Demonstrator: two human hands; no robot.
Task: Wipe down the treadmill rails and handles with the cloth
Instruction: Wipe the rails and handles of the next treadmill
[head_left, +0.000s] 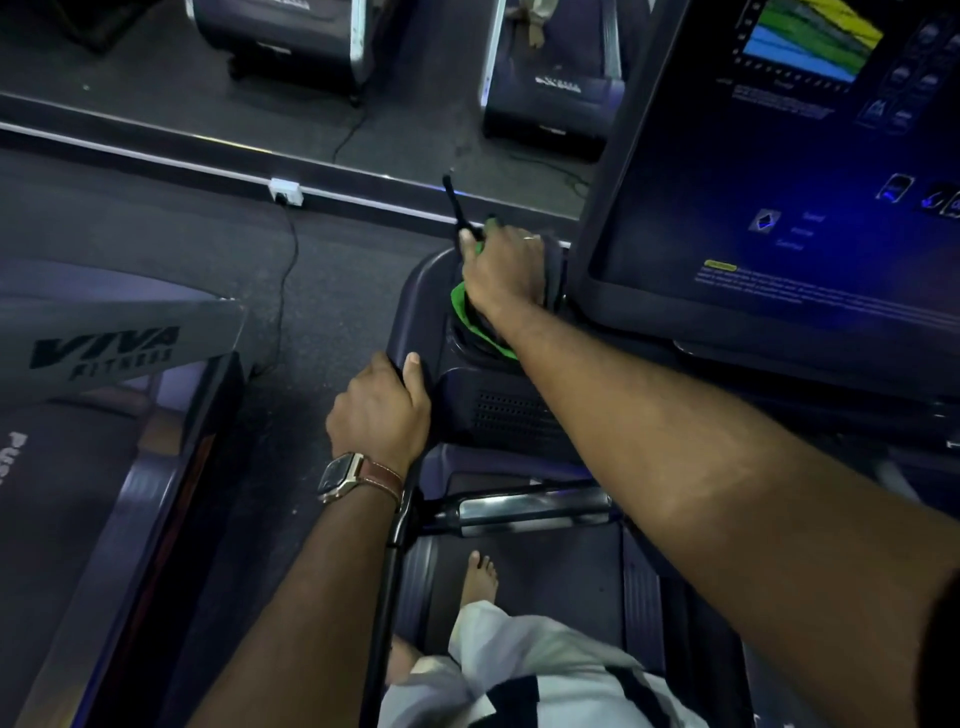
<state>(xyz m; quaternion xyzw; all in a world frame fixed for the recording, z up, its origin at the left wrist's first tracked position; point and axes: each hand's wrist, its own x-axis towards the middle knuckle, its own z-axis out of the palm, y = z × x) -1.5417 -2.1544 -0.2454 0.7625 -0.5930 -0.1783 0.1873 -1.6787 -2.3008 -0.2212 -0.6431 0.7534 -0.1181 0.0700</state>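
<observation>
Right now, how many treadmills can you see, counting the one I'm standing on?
4. The one underfoot with the console, a "VIVA" one at left, and two across the floor at top. Others may lie outside the view.

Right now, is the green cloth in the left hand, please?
No, the green cloth lies under the right hand, while the left hand grips the treadmill rail.

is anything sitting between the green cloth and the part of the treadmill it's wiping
Nothing visible does. The right hand presses the green cloth straight onto the treadmill's console tray beside the screen. The left hand grips the tray's near edge, apart from the cloth.
</observation>
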